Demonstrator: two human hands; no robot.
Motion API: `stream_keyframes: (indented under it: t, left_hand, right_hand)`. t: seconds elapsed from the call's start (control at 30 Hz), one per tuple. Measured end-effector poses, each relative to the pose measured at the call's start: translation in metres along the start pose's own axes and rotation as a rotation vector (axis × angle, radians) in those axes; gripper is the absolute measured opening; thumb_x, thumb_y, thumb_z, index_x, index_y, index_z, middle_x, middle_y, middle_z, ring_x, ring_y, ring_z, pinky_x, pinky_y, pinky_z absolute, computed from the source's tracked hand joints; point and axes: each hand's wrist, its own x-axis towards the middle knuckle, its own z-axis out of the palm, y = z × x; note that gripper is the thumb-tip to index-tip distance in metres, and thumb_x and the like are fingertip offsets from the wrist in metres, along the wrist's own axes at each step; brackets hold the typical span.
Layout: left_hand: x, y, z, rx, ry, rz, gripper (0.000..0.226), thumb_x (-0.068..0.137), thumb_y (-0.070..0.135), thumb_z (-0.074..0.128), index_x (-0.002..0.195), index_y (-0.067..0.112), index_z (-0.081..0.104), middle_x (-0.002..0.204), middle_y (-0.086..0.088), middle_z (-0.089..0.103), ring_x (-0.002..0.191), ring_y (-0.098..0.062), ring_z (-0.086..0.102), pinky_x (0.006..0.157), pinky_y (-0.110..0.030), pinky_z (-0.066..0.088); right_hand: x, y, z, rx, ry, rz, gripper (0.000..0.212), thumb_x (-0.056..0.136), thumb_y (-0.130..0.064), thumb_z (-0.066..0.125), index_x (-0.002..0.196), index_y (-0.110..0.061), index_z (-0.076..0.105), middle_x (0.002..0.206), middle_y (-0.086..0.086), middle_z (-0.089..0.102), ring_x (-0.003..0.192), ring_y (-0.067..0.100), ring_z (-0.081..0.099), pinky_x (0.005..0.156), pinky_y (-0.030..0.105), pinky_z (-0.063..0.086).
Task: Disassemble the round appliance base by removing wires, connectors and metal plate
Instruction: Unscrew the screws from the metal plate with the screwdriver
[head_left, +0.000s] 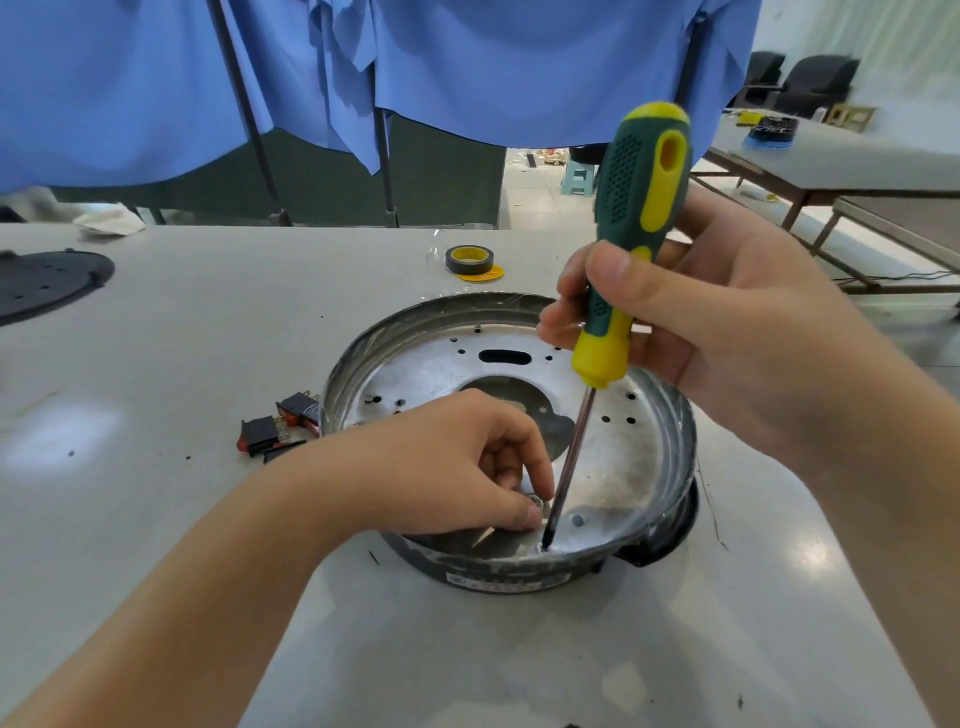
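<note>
Round appliance base (519, 574) near the front middle of the grey table (208, 338), open side up, metal plate (613, 467) seated inside the rim. Right hand (717, 332) closed around the lower handle of a green-and-yellow screwdriver (631, 244), shaft tilted slightly, tip down on a screw (545, 545) at the near edge of the plate. Left hand (467, 467) curled inside the base, fingertips (532, 514) pinched just beside the shaft — on a small part, though which one cannot be told.

Main risk: tip camming out of the screw head, likely from the tilt and from a grip held low on the handle, with little downward push. Fingertips right in the path of a slip — a jab or scrape possible. Base unclamped, steadied only by the left hand's weight, so liable to spin or skid under torque. Loosened screw apt to drop through the plate's holes. Two loose rocker switches (280, 423) close at the left, tape roll (470, 260) well behind.
</note>
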Motion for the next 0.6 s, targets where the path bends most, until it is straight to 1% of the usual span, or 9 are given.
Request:
stream_keyframes:
  t: [0.07,0.13,0.2,0.3,0.33,0.43,0.5,0.57,0.6]
  left_hand:
    - [0.0,0.0,0.0,0.009,0.005,0.006,0.021,0.081,0.02,0.073,0.068,0.032,0.061,0.052,0.016,0.052,0.05,0.0,0.048,0.054,-0.016,0.042]
    - [0.0,0.0,0.0,0.01,0.007,0.011,0.022,0.08,0.019,0.073,0.068,0.031,0.061,0.052,0.016,0.052,0.05,-0.001,0.048,0.054,-0.016,0.041]
    - [-0.001,0.0,0.0,0.013,0.004,0.014,0.018,0.081,0.019,0.073,0.071,0.03,0.062,0.053,0.016,0.052,0.051,-0.002,0.049,0.055,-0.017,0.041]
    - [-0.001,0.0,0.0,0.031,-0.002,0.002,0.009,0.081,0.02,0.072,0.08,0.027,0.066,0.054,0.016,0.053,0.052,-0.001,0.05,0.056,-0.017,0.042]
    - [-0.001,0.0,0.0,0.038,-0.009,-0.004,0.007,0.082,0.021,0.072,0.084,0.026,0.067,0.055,0.016,0.054,0.053,-0.001,0.051,0.056,-0.017,0.042]
    - [-0.001,0.002,0.001,0.06,-0.026,-0.022,0.006,0.084,0.022,0.069,0.09,0.024,0.069,0.054,0.018,0.055,0.052,0.003,0.05,0.055,-0.013,0.041]
    - [-0.001,0.002,0.001,0.082,-0.03,-0.032,0.006,0.086,0.026,0.066,0.091,0.026,0.069,0.057,0.02,0.057,0.053,0.004,0.051,0.055,-0.011,0.041]
    - [-0.002,0.003,0.0,0.081,-0.039,-0.034,0.008,0.088,0.029,0.065,0.094,0.027,0.069,0.065,0.017,0.062,0.059,0.003,0.055,0.061,-0.016,0.044]
    - [-0.002,0.003,-0.001,0.072,-0.048,-0.03,0.009,0.088,0.029,0.065,0.095,0.026,0.069,0.067,0.014,0.063,0.062,0.0,0.056,0.063,-0.02,0.046]
  right_hand:
    - [-0.001,-0.001,0.004,-0.036,0.009,-0.023,0.053,0.064,-0.024,0.075,0.108,-0.006,0.052,0.079,0.001,0.073,0.078,0.026,0.074,0.067,0.031,0.059]
    - [-0.002,-0.001,0.008,-0.083,0.044,-0.053,0.062,0.058,-0.023,0.08,0.108,-0.003,0.05,0.081,-0.001,0.071,0.077,0.026,0.074,0.067,0.036,0.06]
    - [-0.003,-0.002,0.013,-0.162,0.086,-0.104,0.061,0.054,-0.024,0.083,0.101,-0.004,0.05,0.079,-0.003,0.066,0.075,0.023,0.074,0.066,0.041,0.061]
    - [-0.005,-0.003,0.017,-0.314,0.143,-0.171,0.058,0.051,-0.029,0.09,0.088,-0.011,0.05,0.077,-0.005,0.063,0.074,0.018,0.072,0.067,0.043,0.061]
    - [-0.006,-0.004,0.019,-0.362,0.158,-0.185,0.06,0.05,-0.032,0.091,0.088,-0.01,0.05,0.077,-0.004,0.062,0.074,0.018,0.07,0.068,0.043,0.06]
    - [-0.007,-0.005,0.022,-0.475,0.178,-0.217,0.065,0.052,-0.042,0.086,0.093,-0.003,0.053,0.08,0.003,0.063,0.077,0.023,0.066,0.073,0.043,0.058]
    - [-0.007,-0.008,0.021,-0.519,0.162,-0.209,0.066,0.054,-0.042,0.088,0.096,-0.001,0.056,0.078,-0.001,0.065,0.074,0.017,0.067,0.072,0.038,0.059]
    - [-0.008,-0.012,0.018,-0.522,0.123,-0.175,0.064,0.053,-0.038,0.087,0.096,-0.001,0.058,0.076,-0.005,0.066,0.07,0.015,0.069,0.068,0.036,0.06]
    - [-0.009,-0.014,0.016,-0.521,0.105,-0.161,0.061,0.052,-0.037,0.086,0.094,-0.001,0.059,0.076,-0.004,0.067,0.068,0.017,0.07,0.066,0.038,0.06]
